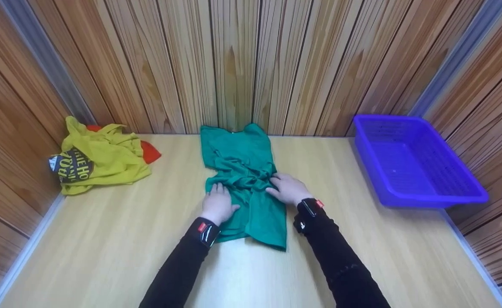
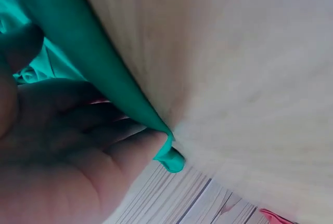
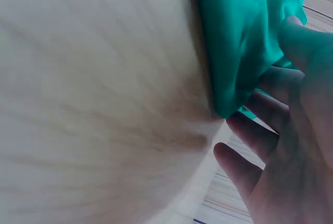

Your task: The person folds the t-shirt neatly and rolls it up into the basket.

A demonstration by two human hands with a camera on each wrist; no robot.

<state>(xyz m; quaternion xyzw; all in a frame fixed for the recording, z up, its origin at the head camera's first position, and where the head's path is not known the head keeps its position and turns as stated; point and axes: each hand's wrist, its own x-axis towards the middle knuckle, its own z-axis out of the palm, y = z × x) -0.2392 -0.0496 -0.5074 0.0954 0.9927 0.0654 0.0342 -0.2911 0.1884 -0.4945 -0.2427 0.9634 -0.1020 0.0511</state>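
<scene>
A green garment (image 1: 240, 147), wrinkled across its middle, lies lengthwise on the table before me. Its kind is hard to tell as it lies. On its near left part rests my left hand (image 1: 218, 204), fingers extended. The left wrist view shows those fingers along the edge of the green cloth (image 2: 99, 42). My right hand (image 1: 291, 189) touches the garment's right edge beside the bunched folds. In the right wrist view its fingers (image 3: 255, 135) are spread and loosely bent against the cloth, pinching nothing that I can see.
At the left back, a crumpled yellow garment (image 1: 118, 160) with a dark printed patch lies over a red cloth (image 1: 150, 152). A purple plastic basket (image 1: 430, 200) stands at the right back. Wood-patterned walls (image 1: 233, 64) enclose the pale tabletop (image 1: 118, 239) at the back and sides.
</scene>
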